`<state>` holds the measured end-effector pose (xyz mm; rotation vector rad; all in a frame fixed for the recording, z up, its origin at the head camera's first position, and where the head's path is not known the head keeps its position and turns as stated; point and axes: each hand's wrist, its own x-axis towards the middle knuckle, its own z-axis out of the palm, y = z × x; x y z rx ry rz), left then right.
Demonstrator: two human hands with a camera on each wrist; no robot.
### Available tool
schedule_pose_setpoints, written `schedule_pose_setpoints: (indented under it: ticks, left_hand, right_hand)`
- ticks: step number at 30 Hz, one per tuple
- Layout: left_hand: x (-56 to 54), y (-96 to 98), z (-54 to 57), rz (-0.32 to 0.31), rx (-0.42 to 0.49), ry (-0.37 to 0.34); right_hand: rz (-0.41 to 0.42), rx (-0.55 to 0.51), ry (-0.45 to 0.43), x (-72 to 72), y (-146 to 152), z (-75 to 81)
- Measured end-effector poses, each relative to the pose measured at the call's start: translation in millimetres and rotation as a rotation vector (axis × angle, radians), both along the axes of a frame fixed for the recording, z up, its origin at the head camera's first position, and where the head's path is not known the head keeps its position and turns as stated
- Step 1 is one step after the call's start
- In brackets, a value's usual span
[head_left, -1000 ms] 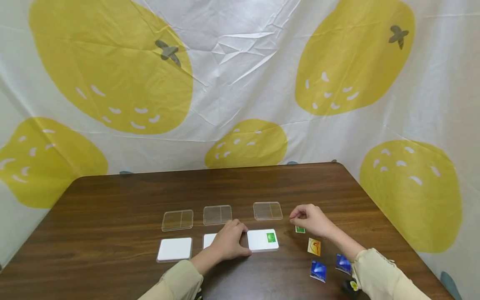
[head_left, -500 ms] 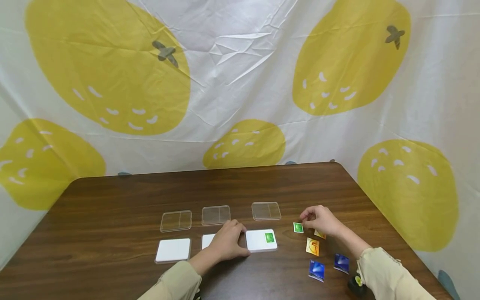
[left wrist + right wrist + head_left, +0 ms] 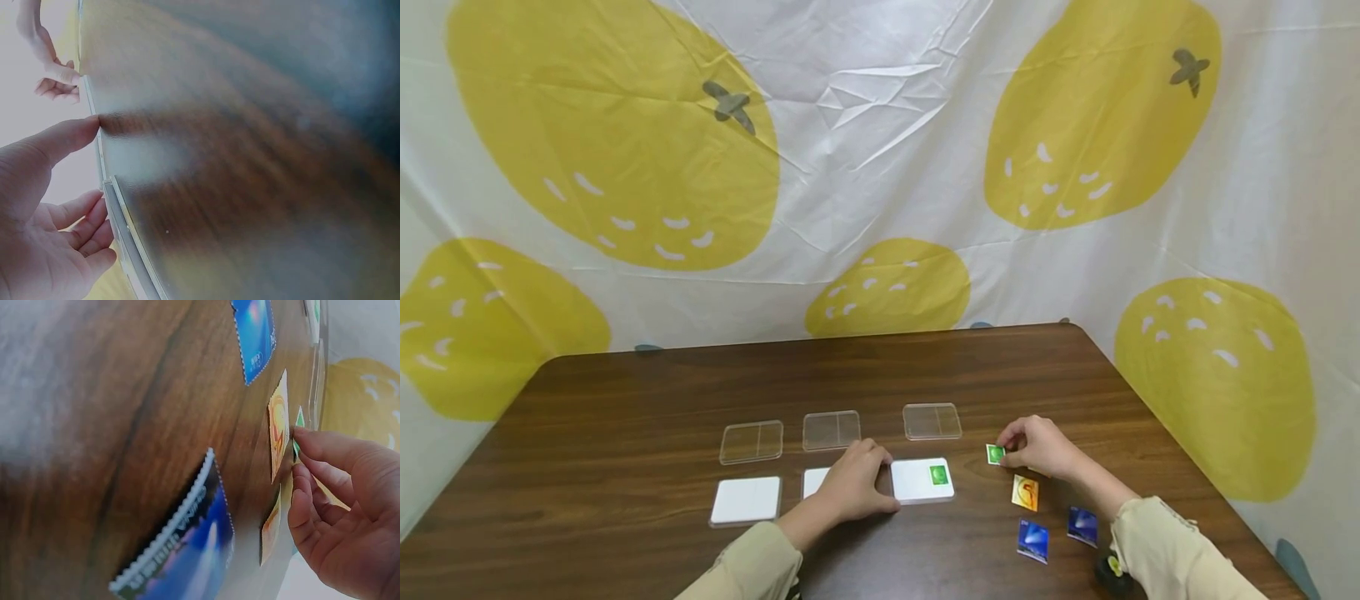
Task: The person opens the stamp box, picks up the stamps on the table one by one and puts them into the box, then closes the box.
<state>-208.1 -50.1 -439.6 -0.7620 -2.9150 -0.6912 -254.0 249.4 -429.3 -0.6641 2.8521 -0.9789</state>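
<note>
My right hand [image 3: 1041, 448] pinches the edge of a small green stamp [image 3: 994, 454] lying on the table; in the right wrist view, thumb and fingers meet at that green stamp [image 3: 299, 428]. Just below it lies an orange stamp [image 3: 1025, 492], and another orange stamp [image 3: 271, 531] is mostly covered by the hand in the head view. My left hand [image 3: 853, 487] rests over the middle white card [image 3: 817, 481], thumb and fingers spread beside the left end of the right white card [image 3: 917, 481]. A green stamp [image 3: 939, 475] sits on that right card.
Nearer me lie two blue stamps [image 3: 1033, 540] [image 3: 1082, 526]. Another white card [image 3: 746, 501] is at the left. Behind the cards stand three clear plastic lids [image 3: 752, 442] in a row. A small black object [image 3: 1112, 573] is by the right sleeve.
My right hand has moved right toward the orange stamp, uncovering the green stamp, then slightly back left so its fingertips meet at the green stamp's edge. The left hand stays put.
</note>
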Motion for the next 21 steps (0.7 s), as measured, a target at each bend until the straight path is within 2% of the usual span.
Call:
schedule_pose_setpoints:
  ticks: [7,15,21]
  left_hand:
    - [0.0,0.0,-0.2,-0.003,0.007,-0.003]
    - [0.6,-0.1,0.8,-0.003,0.007,0.005]
    - [1.1,-0.2,1.0,-0.004,0.008,0.004]
  right_hand:
    - [0.002,-0.003,-0.025,-1.5,-0.2,1.5]
    - [0.016,-0.019,-0.098,-2.6,-1.0,4.0]
    - [0.009,-0.016,-0.084,-0.6,-5.0,2.2]
